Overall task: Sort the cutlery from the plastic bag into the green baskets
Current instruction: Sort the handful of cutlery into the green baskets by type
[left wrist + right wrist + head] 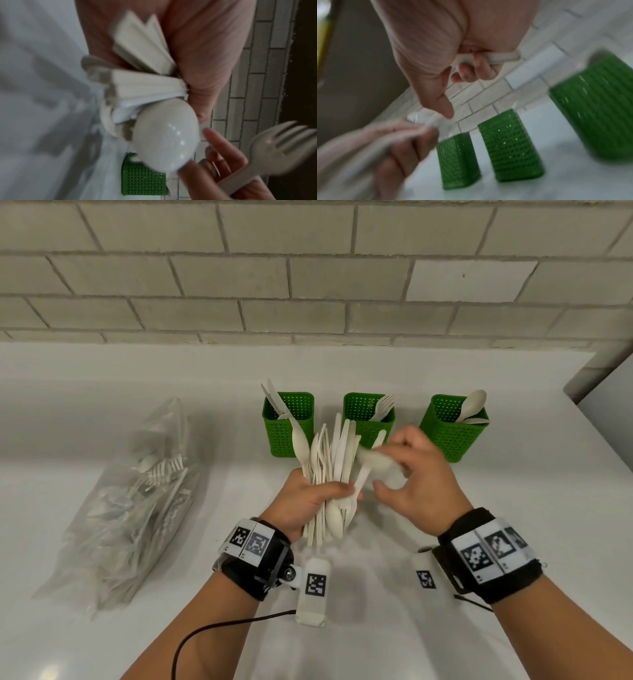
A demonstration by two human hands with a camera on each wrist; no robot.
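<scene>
- Two wrist bands with black-and-white square marks sit low in the head view, one on each arm.
- Left hand (308, 501) has its fingers wrapped tight round a big bunch of white cutlery (329, 460), held upright above the worktop (445, 628).
- Right hand (421, 474) is just beside the bunch. Its fingers are curled round the handle of one white fork (278, 148), seen in the left wrist view.
- Three green baskets (368, 419) stand in a row near the tiled wall (308, 285).
- Left basket (289, 436) has knives in it, the middle one forks, the right basket (452, 433) spoons.
- Far to the left lies the plastic bag (137, 501), with more white cutlery inside.
</scene>
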